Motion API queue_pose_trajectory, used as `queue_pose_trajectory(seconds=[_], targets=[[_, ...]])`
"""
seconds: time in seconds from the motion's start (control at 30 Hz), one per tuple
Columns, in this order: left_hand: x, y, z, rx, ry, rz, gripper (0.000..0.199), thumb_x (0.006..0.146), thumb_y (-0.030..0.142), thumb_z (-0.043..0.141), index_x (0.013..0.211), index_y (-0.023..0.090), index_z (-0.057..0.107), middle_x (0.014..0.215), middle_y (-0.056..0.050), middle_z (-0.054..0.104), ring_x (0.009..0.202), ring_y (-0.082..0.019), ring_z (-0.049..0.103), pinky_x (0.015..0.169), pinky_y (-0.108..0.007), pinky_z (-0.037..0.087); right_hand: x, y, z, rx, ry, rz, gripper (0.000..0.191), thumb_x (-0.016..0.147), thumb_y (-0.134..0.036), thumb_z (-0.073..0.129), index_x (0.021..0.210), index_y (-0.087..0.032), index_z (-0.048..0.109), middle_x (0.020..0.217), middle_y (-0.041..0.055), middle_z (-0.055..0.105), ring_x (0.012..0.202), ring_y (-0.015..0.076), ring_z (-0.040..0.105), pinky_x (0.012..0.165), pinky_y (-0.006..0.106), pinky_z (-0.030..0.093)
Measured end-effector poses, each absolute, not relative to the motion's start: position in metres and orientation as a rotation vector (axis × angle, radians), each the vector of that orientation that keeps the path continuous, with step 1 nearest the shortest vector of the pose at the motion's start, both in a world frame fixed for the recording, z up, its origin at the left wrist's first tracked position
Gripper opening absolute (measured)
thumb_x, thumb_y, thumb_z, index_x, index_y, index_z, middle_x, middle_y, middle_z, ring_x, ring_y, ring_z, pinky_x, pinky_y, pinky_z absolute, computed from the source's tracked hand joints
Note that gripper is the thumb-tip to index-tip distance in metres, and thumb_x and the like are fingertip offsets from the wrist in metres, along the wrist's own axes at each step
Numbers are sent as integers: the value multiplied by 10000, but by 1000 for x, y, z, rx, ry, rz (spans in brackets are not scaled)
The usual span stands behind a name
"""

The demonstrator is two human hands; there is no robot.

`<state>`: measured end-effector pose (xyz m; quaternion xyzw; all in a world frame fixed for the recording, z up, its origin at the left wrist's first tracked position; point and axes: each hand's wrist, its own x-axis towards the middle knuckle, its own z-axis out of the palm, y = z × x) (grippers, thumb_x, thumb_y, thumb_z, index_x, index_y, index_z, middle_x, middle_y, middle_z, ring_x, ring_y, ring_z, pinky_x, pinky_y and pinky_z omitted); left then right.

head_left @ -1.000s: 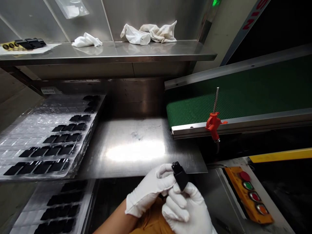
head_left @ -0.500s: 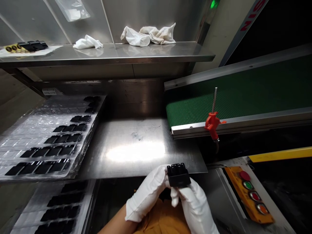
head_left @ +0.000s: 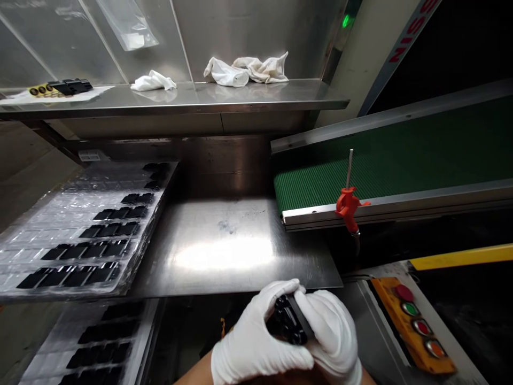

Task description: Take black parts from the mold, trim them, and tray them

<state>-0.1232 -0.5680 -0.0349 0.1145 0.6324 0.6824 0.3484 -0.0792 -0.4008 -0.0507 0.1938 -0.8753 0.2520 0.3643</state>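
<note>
Close to my body, just off the front edge of the steel table (head_left: 224,291), I hold a black moulded plastic part (head_left: 292,320) with rounded prongs on one side. My left hand (head_left: 256,342), in a white glove, curves around it, thumb below and fingers over the top. The white-gloved right hand (head_left: 334,334) is closed on its flat right side; some of its fingers are hidden. The part is tilted, its prongs facing left.
Clear plastic trays (head_left: 80,214) with rows of black parts are stacked at left. A green conveyor belt (head_left: 385,149) with an orange air gun (head_left: 348,207) on its edge runs right. White gloves (head_left: 228,72) lie on the shelf (head_left: 188,99). An orange button box (head_left: 412,323) is lower right.
The black part has been turned from facing me upright to a sideways tilt. My left hand has opened wider around it, and my right hand has come up over its right side.
</note>
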Motion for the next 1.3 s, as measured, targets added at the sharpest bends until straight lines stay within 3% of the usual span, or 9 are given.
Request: queue_pose_trajectory(seconds=[0.13,0.3,0.47,0.67,0.77,0.9,1.03,1.17,1.3], targets=[[-114,-563,-35,106,1594,1905,828,516,176,891,1281,250,583,1321,-107,587,1191,-324,554,1099,-471,368,-77,-405,-53,434,-2279,491,479,853,-197,523,1323,-111,496,768,82,701,664,204,642,598,338,481],[-110,-557,-39,-74,1114,2235,562,757,422,766,1255,217,604,1292,-117,609,1223,-287,536,1118,-432,351,-76,-413,-59,350,-2251,274,423,800,-138,627,1218,-155,568,711,49,687,619,183,609,602,345,466],[-117,-557,-51,-254,555,2236,417,910,466,562,1200,178,642,1233,-112,637,1153,-240,583,1038,-377,432,-82,-417,-49,380,-2265,176,293,798,-111,623,1089,-139,611,674,43,655,600,178,572,582,353,428],[-122,-562,-54,-328,443,2178,360,851,360,631,1134,143,680,999,-91,705,1059,-223,628,991,-365,459,-85,-420,-36,502,-2321,169,219,832,-71,558,1013,-166,636,566,-15,557,519,138,468,523,320,309],[-122,-564,-54,-371,428,2192,379,844,376,641,1134,134,673,967,-81,698,1012,-194,631,971,-337,466,-85,-417,-32,638,-2384,317,200,846,-115,537,1009,-180,633,609,-3,578,546,150,481,530,325,321],[-124,-571,-58,-322,394,2183,416,841,289,610,1210,98,621,963,-74,671,910,-174,632,848,-318,507,-98,-379,-19,423,-2425,590,296,848,-212,579,1144,-226,586,927,73,674,851,220,617,744,384,467],[-125,-580,-74,-305,407,2111,541,740,208,643,1261,78,578,952,-74,646,834,-177,634,687,-269,501,-135,-307,-11,-280,-2351,220,597,800,-434,658,1279,-118,493,1190,230,579,1100,380,542,862,492,427],[-125,-584,-90,-443,387,2054,470,741,200,661,1195,94,602,857,-39,626,727,-122,603,592,-196,450,-170,-251,-20,-224,-2575,-169,485,768,-531,640,1042,-141,554,904,154,608,981,341,539,809,472,359],[-125,-587,-98,-513,401,2010,437,825,374,684,1151,94,608,813,-24,615,664,-96,582,523,-161,398,-186,-235,-33,-85,-2584,-285,366,799,-498,570,943,-162,549,815,114,597,997,325,538,826,473,320]])
